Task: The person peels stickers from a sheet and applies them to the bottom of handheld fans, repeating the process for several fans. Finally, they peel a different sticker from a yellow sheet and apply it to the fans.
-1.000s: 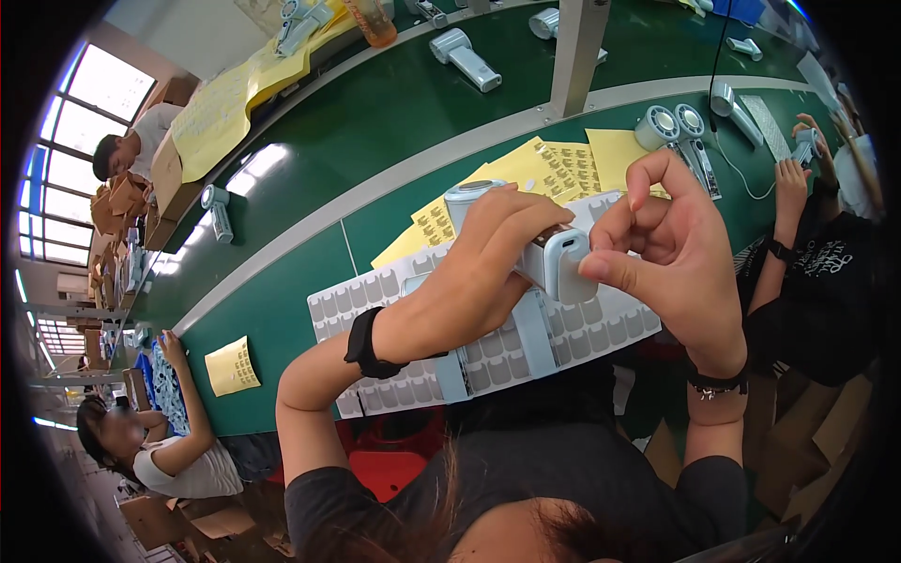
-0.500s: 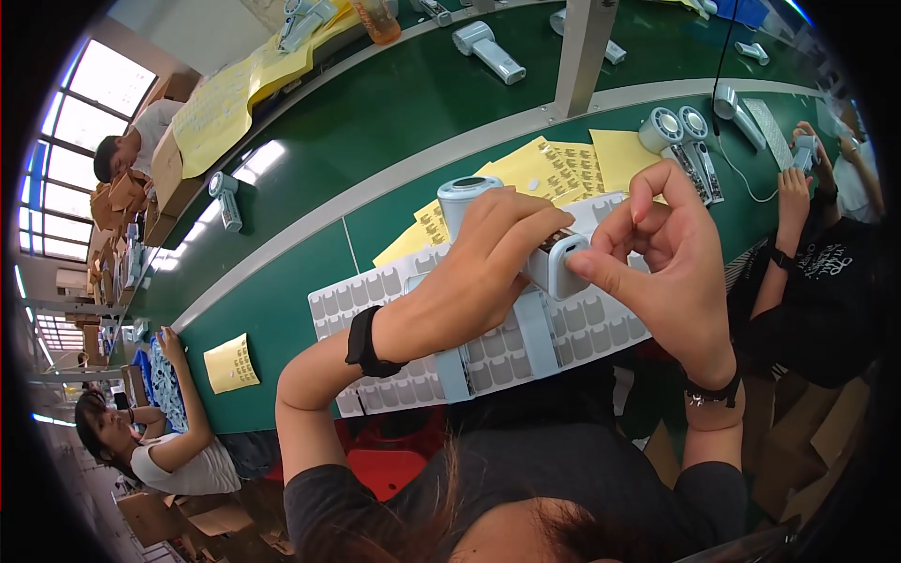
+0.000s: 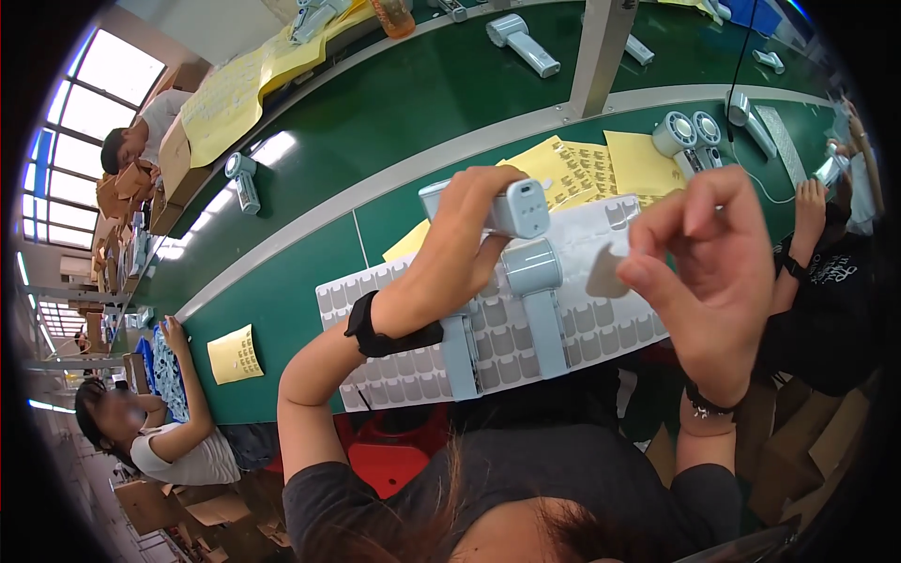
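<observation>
In the head view, the left hand (image 3: 455, 244) grips a light-blue handheld fan (image 3: 526, 209) above a sticker sheet (image 3: 580, 235), and the right hand (image 3: 709, 281) pinches a grey sticker (image 3: 607, 274), off the sheet but not on that fan. The sheet's upper right looks largely used, yet rows of grey stickers remain; two more fans (image 3: 544, 333) lie across it on the table (image 3: 291, 310).

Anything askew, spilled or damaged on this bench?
No spill or obvious damage stands out. Only untidy bits: the yellow sheets overlap at uneven angles behind the grey sticker sheet, and two pale-blue devices lie across the sticker sheet, covering part of it.
</observation>
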Demonstrator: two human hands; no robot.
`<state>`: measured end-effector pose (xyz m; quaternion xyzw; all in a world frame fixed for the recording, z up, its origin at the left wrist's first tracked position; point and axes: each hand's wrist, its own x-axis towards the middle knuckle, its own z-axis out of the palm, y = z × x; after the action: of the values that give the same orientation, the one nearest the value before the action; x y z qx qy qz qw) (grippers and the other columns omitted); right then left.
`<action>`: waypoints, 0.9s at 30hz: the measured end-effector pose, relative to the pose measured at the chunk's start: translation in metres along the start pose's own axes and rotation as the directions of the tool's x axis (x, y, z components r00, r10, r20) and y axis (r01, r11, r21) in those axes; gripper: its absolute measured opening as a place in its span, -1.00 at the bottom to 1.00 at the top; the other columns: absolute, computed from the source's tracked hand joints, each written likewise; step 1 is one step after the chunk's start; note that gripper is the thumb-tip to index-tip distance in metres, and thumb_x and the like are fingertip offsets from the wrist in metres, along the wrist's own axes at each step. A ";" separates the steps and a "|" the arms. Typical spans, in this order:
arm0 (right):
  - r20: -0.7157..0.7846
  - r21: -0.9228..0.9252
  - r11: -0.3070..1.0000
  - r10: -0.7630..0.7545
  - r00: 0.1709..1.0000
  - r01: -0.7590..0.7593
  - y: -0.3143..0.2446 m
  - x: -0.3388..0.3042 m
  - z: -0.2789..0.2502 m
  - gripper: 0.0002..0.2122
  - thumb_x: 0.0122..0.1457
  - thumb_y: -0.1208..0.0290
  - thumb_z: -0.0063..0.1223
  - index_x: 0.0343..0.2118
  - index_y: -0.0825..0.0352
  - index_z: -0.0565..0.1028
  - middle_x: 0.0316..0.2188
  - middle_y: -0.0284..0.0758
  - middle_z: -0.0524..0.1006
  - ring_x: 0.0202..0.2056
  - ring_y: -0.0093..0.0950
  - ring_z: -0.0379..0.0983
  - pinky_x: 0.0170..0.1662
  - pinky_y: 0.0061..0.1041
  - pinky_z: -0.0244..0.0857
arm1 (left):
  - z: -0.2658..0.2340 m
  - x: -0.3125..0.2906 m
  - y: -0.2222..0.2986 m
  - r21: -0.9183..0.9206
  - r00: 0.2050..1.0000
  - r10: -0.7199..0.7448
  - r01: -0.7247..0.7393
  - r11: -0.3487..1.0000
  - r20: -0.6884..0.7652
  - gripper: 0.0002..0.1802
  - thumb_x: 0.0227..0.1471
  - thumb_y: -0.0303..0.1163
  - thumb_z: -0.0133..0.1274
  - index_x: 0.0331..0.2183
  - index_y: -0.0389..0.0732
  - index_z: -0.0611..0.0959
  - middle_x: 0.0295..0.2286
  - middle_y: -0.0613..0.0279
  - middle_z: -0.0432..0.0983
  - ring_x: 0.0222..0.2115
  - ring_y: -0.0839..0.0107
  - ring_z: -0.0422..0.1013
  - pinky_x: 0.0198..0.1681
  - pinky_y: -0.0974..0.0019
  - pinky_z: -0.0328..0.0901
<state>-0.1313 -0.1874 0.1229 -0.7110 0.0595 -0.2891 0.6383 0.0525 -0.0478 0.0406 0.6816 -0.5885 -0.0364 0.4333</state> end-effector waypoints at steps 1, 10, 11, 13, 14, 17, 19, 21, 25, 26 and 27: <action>-0.006 -0.002 1.000 0.000 1.000 0.000 0.001 0.002 -0.001 -0.60 0.05 0.66 0.23 -0.24 0.23 0.19 -0.42 -0.36 0.46 -0.35 -0.70 0.38 -0.27 -0.70 0.29 | 0.001 0.001 0.000 -0.003 1.000 0.004 -0.004 1.000 0.003 -0.30 -0.29 -0.83 0.09 -0.02 -0.22 0.40 -0.12 0.03 0.40 -0.13 0.04 0.39 -0.01 0.19 0.29; 0.158 0.028 0.954 0.291 0.943 -0.299 0.017 0.029 0.004 -0.59 0.04 0.64 0.26 -0.25 0.23 0.18 -0.44 -0.40 0.48 -0.39 -0.70 0.42 -0.29 -0.72 0.31 | -0.001 0.001 0.012 -0.153 0.992 0.123 -0.120 0.981 0.014 -0.28 -0.28 -0.80 0.13 0.00 -0.21 0.38 -0.10 0.03 0.36 -0.07 0.00 0.29 0.01 0.10 0.21; 0.159 0.017 0.955 0.289 0.944 -0.295 0.017 0.030 0.004 -0.59 0.04 0.63 0.26 -0.25 0.23 0.18 -0.45 -0.40 0.48 -0.39 -0.71 0.42 -0.29 -0.72 0.31 | -0.001 0.001 0.011 -0.143 0.991 0.131 -0.127 0.982 0.022 -0.28 -0.28 -0.80 0.13 0.01 -0.21 0.38 -0.10 0.03 0.36 -0.07 0.00 0.29 0.01 0.09 0.21; 0.161 0.005 0.956 0.287 0.944 -0.292 0.017 0.031 0.005 -0.59 0.04 0.63 0.26 -0.25 0.23 0.18 -0.46 -0.41 0.48 -0.39 -0.71 0.42 -0.30 -0.73 0.31 | -0.001 0.001 0.011 -0.133 0.990 0.137 -0.132 0.982 0.031 -0.28 -0.28 -0.80 0.14 0.01 -0.21 0.39 -0.09 0.03 0.35 -0.07 0.00 0.29 0.01 0.09 0.21; 0.165 -0.006 0.956 0.289 0.943 -0.292 0.017 0.031 0.006 -0.59 0.05 0.63 0.26 -0.25 0.23 0.18 -0.46 -0.41 0.48 -0.40 -0.71 0.42 -0.30 -0.73 0.31 | -0.001 0.001 0.011 -0.105 0.988 0.150 -0.147 0.984 0.021 -0.28 -0.29 -0.81 0.12 0.00 -0.20 0.38 -0.10 0.04 0.37 -0.08 0.02 0.31 -0.02 0.12 0.25; 0.167 -0.032 0.954 0.300 0.939 -0.299 0.017 0.031 0.007 -0.60 0.05 0.63 0.26 -0.25 0.23 0.19 -0.47 -0.41 0.48 -0.40 -0.72 0.41 -0.30 -0.73 0.30 | 0.000 0.000 0.011 -0.054 0.985 0.173 -0.172 0.984 0.006 -0.28 -0.29 -0.83 0.07 0.00 -0.20 0.38 -0.11 0.05 0.42 -0.10 0.07 0.37 -0.07 0.17 0.32; 0.155 -0.063 0.957 0.290 0.944 -0.284 0.017 0.031 0.007 -0.60 0.05 0.62 0.26 -0.25 0.24 0.19 -0.47 -0.41 0.48 -0.40 -0.71 0.41 -0.31 -0.74 0.30 | 0.000 0.001 0.012 -0.037 0.985 0.174 -0.174 0.984 0.005 -0.29 -0.29 -0.83 0.07 -0.01 -0.21 0.38 -0.11 0.05 0.42 -0.11 0.07 0.37 -0.07 0.17 0.32; 0.146 -0.078 0.955 0.294 0.945 -0.285 0.017 0.030 0.007 -0.60 0.05 0.61 0.27 -0.25 0.24 0.19 -0.48 -0.41 0.48 -0.41 -0.71 0.41 -0.31 -0.74 0.30 | 0.001 0.001 0.012 -0.037 0.985 0.170 -0.169 0.985 0.010 -0.29 -0.28 -0.83 0.08 -0.01 -0.22 0.39 -0.11 0.05 0.42 -0.11 0.06 0.37 -0.07 0.17 0.32; 0.125 -0.118 0.964 0.251 0.960 -0.237 0.019 0.031 0.008 -0.61 0.06 0.60 0.27 -0.26 0.25 0.20 -0.48 -0.40 0.49 -0.41 -0.71 0.41 -0.30 -0.73 0.31 | 0.001 0.002 0.009 -0.110 0.985 0.170 -0.167 0.980 0.019 -0.27 -0.32 -0.80 0.15 0.00 -0.22 0.41 -0.10 0.04 0.36 -0.07 0.00 0.29 -0.01 0.09 0.22; 0.140 -0.087 0.965 0.260 0.956 -0.249 0.018 0.034 0.007 -0.62 0.06 0.60 0.27 -0.27 0.25 0.19 -0.48 -0.40 0.49 -0.41 -0.71 0.42 -0.30 -0.73 0.31 | 0.000 0.004 0.009 -0.105 0.984 0.177 -0.175 0.979 0.017 -0.26 -0.32 -0.80 0.15 -0.01 -0.22 0.41 -0.10 0.05 0.37 -0.08 0.00 0.29 -0.01 0.09 0.22; 0.156 -0.055 0.964 0.266 0.951 -0.261 0.016 0.037 0.006 -0.62 0.06 0.60 0.26 -0.27 0.25 0.19 -0.48 -0.40 0.49 -0.41 -0.71 0.42 -0.30 -0.73 0.32 | -0.002 0.006 0.008 -0.098 0.983 0.185 -0.182 0.978 0.014 -0.26 -0.33 -0.81 0.14 -0.01 -0.22 0.41 -0.10 0.05 0.37 -0.08 0.01 0.29 -0.01 0.09 0.22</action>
<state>-0.0935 -0.2017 0.1195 -0.7283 0.1068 -0.1416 0.6619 0.0491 -0.0514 0.0498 0.6023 -0.6514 -0.0324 0.4603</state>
